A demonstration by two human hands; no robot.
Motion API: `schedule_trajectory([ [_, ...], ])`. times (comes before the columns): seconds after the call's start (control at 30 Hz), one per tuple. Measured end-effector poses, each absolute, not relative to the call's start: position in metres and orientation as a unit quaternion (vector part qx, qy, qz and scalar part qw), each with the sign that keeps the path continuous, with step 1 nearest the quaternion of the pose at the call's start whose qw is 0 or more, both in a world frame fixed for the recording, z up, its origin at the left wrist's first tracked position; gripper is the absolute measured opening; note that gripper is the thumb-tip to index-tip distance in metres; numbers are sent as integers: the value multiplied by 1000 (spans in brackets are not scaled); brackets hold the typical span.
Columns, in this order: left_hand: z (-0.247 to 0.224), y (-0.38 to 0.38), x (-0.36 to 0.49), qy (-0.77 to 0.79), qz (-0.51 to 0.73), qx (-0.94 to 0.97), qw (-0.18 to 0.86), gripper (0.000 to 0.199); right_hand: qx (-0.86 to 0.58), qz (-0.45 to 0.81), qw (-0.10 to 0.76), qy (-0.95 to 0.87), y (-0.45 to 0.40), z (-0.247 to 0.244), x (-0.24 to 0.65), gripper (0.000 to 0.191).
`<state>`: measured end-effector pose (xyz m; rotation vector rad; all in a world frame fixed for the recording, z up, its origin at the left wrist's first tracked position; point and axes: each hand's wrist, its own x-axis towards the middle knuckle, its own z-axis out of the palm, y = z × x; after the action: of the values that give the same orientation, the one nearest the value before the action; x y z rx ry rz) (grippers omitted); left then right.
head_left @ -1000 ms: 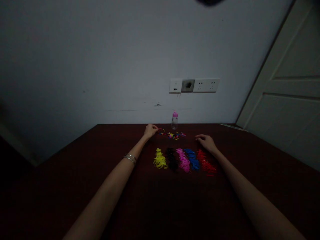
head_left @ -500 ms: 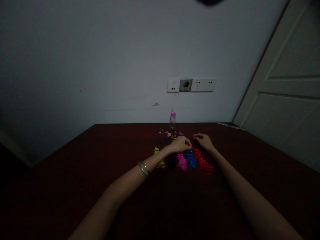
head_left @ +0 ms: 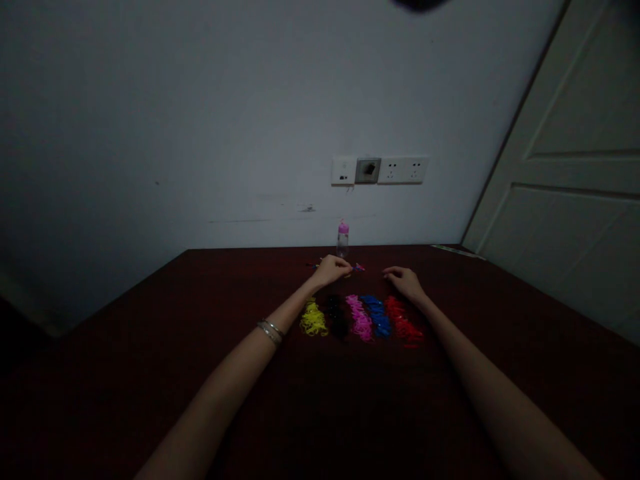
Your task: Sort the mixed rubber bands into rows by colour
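covering: my left hand lay across part of the mixed pile just below the bottle, near the middle of the frame, with the thumb and fingers drawn together; i could not tell whether a piece was pinched between them.
right grip: my right hand was released, its fingers loosely bent, just above the red pile at right of center; i saw nothing held in it.
mixed pile: small pieces showed on both sides of my left hand, pink and blue ones by its fingertips.
color row: five piles ran across the center of the frame, slightly below the middle, from left to right the yellow pile, the black pile, the pink pile, the blue pile and the red pile.
bottle: the clear bottle with a pink cap stood upright behind the mixed pile.
wrist: silvery bangles circled my left wrist, left of the yellow pile.
table: the dark reddish table filled the lower part.
wall: sockets sat right of center, above the bottle.
door: a pale paneled door slanted along the right edge.
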<state>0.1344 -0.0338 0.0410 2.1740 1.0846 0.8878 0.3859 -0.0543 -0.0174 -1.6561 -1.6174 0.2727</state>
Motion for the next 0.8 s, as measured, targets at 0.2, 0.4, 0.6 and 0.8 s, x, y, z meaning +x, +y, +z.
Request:
schedule_trajectory([
  [0.2,26,8,68,522,390,725,223,21,-655,105,384,-642,-55,-16,385,25],
  [0.4,8,17,34,576,440,662,191,21,-641,105,352,-674,-47,-16,386,25],
  [0.6,-4,19,29,571,446,662,192,24,-624,81,261,-732,-29,-8,377,29],
  [0.8,-7,19,29,571,449,657,203,23,-631,15,147,-762,-10,4,364,42],
])
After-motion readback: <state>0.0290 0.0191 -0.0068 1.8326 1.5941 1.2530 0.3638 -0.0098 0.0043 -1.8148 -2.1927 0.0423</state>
